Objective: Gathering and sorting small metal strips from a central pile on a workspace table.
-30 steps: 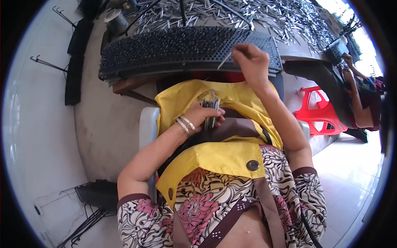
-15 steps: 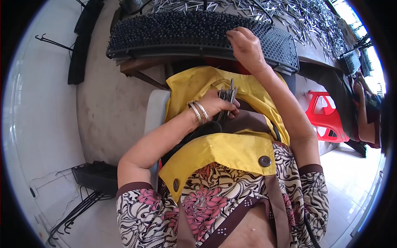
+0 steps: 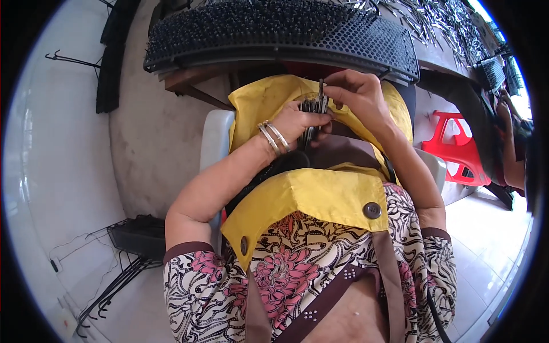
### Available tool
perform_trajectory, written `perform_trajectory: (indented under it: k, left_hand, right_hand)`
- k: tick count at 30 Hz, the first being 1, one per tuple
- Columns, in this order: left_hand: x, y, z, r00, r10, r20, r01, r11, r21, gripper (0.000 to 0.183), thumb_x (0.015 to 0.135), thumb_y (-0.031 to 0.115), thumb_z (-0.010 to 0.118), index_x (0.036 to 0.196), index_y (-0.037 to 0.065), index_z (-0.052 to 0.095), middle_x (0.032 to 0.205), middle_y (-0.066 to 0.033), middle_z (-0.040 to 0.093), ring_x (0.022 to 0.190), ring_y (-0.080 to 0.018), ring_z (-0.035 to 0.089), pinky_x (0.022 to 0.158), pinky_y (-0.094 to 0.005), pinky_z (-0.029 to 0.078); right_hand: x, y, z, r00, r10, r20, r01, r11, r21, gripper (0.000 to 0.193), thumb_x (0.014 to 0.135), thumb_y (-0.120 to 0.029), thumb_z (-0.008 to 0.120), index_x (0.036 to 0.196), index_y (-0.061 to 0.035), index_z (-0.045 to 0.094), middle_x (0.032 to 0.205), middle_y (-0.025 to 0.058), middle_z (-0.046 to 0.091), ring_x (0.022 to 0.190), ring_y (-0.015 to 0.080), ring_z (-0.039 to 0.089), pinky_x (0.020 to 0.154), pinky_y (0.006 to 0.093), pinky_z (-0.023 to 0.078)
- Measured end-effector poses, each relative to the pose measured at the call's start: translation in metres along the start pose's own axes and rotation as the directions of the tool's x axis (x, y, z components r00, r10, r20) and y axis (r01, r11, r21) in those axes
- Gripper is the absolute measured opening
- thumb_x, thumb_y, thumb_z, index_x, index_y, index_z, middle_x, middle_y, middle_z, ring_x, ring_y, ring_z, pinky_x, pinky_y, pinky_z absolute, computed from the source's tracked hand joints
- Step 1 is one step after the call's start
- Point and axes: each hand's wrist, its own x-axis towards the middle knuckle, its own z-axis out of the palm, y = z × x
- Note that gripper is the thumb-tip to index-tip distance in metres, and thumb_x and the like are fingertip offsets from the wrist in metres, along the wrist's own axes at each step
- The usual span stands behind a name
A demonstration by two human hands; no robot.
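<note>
My left hand [image 3: 290, 121] is closed round a bundle of thin metal pieces [image 3: 312, 107], held upright above my lap. From the right, my right hand [image 3: 361, 98] reaches the top of that bundle, with thumb and forefinger pinched at a piece that stands higher than the others. Just beyond my lap lies a long black perforated tray [image 3: 389, 50]. Dark thin pieces [image 3: 240, 28] stand densely in its left and middle holes, while bare holes show at its right end.
Loose metal pieces [image 3: 437, 26] are strewn over the table behind the tray. On the right are a red plastic stool [image 3: 452, 150] and another person's arm [image 3: 508, 146]. A black rack [image 3: 137, 239] with hooked rods is at the lower left. My yellow apron [image 3: 303, 197] covers my lap.
My right hand has come back from the tray, down toward me, to the bundle in my left hand. The left hand keeps its hold. The view has shifted slightly.
</note>
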Motion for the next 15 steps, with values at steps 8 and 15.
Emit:
perform_trajectory:
  k: [8, 15]
  left_hand:
    - [-0.006, 0.012, 0.014, 0.970, 0.175, -0.170, -0.167, 0.984, 0.060, 0.011, 0.078, 0.010, 0.058, 0.085, 0.002, 0.056, 0.066, -0.0075, 0.058, 0.050, -0.0138, 0.053, 0.039, -0.0241, 0.038]
    - [-0.009, 0.019, 0.018, 0.944, 0.173, -0.280, -0.186, 0.982, -0.021, 0.010, 0.079, 0.010, 0.058, 0.084, 0.003, 0.055, 0.067, -0.0081, 0.058, 0.050, -0.0141, 0.053, 0.039, -0.0238, 0.038]
  right_hand:
    - [0.000, 0.012, -0.006, 0.998, 0.053, -0.030, -0.048, 0.989, 0.139, 0.008, 0.075, -0.001, 0.061, 0.081, 0.0035, 0.060, 0.067, 0.0034, 0.059, 0.055, 0.0074, 0.051, 0.051, 0.0202, 0.042]
    - [0.003, 0.008, -0.008, 0.975, 0.113, -0.194, -0.064, 0.968, 0.242, 0.004, 0.076, 0.002, 0.059, 0.079, 0.0028, 0.060, 0.065, 0.0027, 0.058, 0.054, 0.0066, 0.051, 0.050, 0.0195, 0.042]
